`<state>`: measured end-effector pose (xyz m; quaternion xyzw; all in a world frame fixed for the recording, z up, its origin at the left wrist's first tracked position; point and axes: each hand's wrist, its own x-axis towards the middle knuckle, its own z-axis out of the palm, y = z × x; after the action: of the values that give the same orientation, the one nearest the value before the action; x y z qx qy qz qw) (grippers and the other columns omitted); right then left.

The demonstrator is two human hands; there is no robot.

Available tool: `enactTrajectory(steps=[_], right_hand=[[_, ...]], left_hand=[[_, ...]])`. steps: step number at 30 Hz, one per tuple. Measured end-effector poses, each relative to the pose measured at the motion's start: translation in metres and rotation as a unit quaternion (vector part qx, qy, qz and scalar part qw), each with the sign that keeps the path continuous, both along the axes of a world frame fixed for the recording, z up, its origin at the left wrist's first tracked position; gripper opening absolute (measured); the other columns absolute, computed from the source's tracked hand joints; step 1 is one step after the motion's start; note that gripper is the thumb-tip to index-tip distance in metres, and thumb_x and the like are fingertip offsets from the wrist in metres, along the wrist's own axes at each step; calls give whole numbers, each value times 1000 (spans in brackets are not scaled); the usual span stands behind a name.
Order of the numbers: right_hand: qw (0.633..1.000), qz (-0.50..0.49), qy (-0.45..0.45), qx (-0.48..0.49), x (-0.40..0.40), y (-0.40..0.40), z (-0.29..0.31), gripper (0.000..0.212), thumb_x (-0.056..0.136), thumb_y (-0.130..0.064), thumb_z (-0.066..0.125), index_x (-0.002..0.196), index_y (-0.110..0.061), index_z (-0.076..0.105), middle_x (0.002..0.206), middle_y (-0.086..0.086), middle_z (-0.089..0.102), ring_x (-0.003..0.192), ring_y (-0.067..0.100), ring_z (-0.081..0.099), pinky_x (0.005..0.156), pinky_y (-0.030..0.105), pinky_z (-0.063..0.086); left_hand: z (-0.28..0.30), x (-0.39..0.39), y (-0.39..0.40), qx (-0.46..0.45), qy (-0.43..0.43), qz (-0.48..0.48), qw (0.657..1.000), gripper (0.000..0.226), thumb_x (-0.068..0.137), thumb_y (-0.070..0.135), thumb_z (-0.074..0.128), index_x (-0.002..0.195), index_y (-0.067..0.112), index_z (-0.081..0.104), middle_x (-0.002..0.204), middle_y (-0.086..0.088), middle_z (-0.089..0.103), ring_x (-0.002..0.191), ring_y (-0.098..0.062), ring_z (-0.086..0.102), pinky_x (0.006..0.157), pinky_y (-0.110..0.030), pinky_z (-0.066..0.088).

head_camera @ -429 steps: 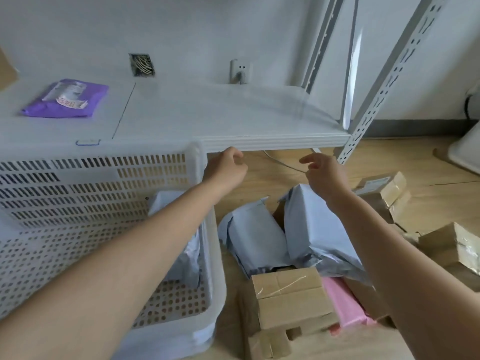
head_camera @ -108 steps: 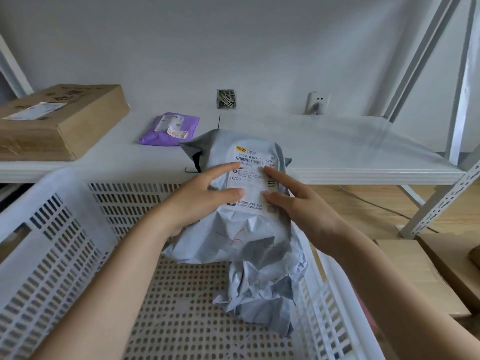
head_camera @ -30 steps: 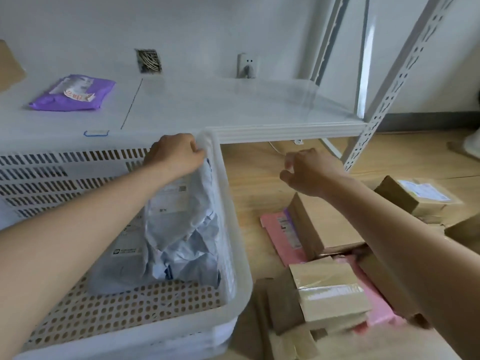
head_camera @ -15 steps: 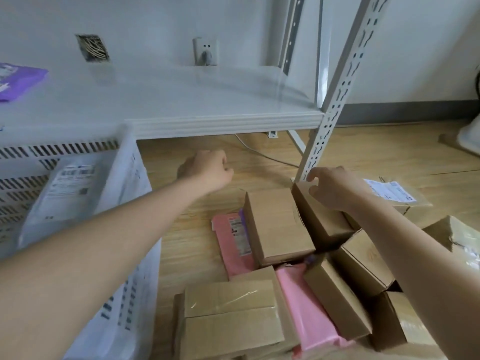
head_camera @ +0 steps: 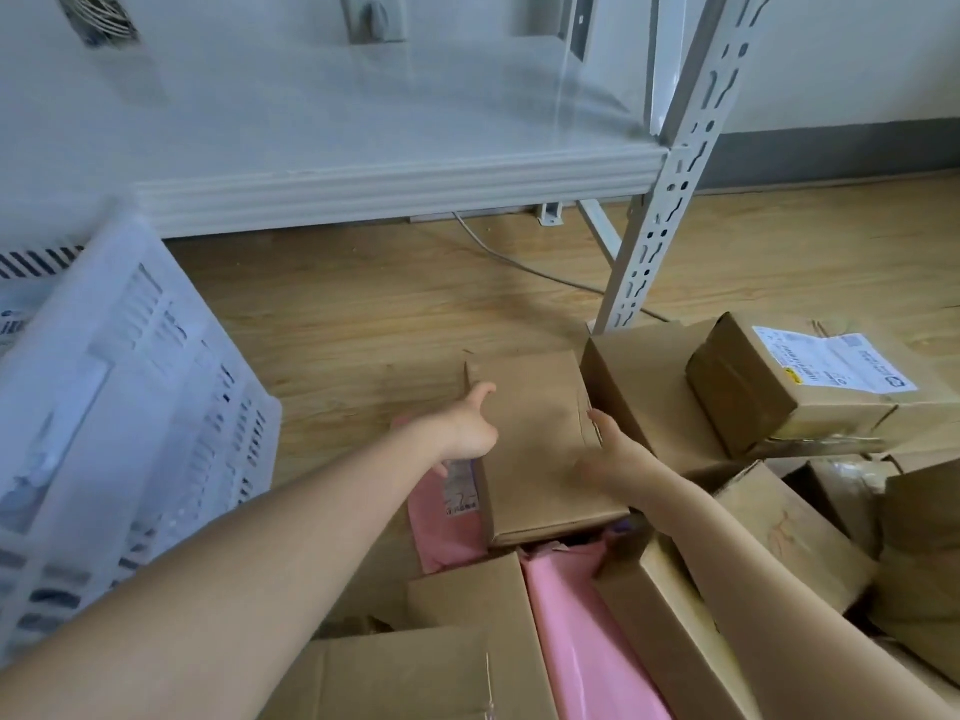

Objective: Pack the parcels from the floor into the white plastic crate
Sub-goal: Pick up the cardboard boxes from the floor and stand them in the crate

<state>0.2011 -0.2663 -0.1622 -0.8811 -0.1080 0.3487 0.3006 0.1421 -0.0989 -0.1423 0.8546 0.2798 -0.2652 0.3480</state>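
Note:
A flat brown cardboard box [head_camera: 540, 439] lies on top of the parcel pile on the wooden floor. My left hand [head_camera: 467, 428] presses against its left edge, thumb up on the top face. My right hand [head_camera: 605, 454] grips its right edge, fingers curled over the side. The box rests partly on a pink mailer [head_camera: 447, 522]. The white plastic crate [head_camera: 130, 387] stands at the left, with grey mailers showing dimly through its perforated wall. A second pink mailer [head_camera: 582, 641] lies in front, between more cardboard boxes.
Several cardboard boxes crowd the right, one with a white label [head_camera: 831, 366]. A white shelf [head_camera: 363, 127] runs across the back; its slotted upright [head_camera: 654, 220] stands just behind the pile. A grey cable [head_camera: 519, 262] trails over the bare floor between crate and pile.
Both hands have dropped from above the pile onto the flat brown box and now clasp its two sides. The view has swung right and down, away from the crate.

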Motion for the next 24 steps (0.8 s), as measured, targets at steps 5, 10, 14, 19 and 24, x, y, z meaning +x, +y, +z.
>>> enactTrajectory(steps=[5, 10, 14, 19, 24], right_hand=[[996, -46, 29, 67, 7, -2, -5, 68, 95, -25, 43, 145, -39, -1, 133, 12, 48, 93, 19, 48, 85, 29, 37], [990, -61, 47, 118, 4, -4, 1, 65, 96, -19, 42, 145, -40, 5, 137, 9, 43, 100, 18, 50, 86, 27, 39], [968, -108, 47, 221, -5, 0, 19, 60, 96, -17, 45, 143, -41, 16, 122, 5, 53, 101, 17, 57, 81, 25, 47], [935, -169, -1, 311, -23, 15, 50, 54, 92, -24, 52, 132, -54, 30, 136, 12, 39, 118, 29, 49, 105, 48, 38], [909, -156, -11, 386, -62, 40, 93, 50, 91, -23, 53, 110, -67, 40, 126, 11, 45, 106, 25, 56, 81, 36, 45]], left_hand=[[-16, 5, -19, -51, 28, 14, 998, 69, 100, 28, 32, 142, 41, -21, 158, -6, -3, 135, -31, 32, 98, -40, 41], [-14, 6, -17, -142, -19, 75, 987, 69, 100, 26, 37, 143, 45, -14, 158, -5, -3, 143, -33, 12, 109, -50, 23], [7, 1, -4, -132, -109, 88, 981, 65, 99, 22, 38, 147, 40, -2, 158, -4, 6, 141, -29, 17, 109, -40, 21], [48, -18, 15, -102, -188, 100, 972, 67, 92, 37, 49, 143, 50, 6, 149, -12, 26, 131, -29, 35, 100, -30, 30], [107, -59, 49, -75, -278, 73, 955, 78, 84, 37, 64, 142, 49, 13, 147, -10, 29, 126, -26, 43, 96, -23, 36]])
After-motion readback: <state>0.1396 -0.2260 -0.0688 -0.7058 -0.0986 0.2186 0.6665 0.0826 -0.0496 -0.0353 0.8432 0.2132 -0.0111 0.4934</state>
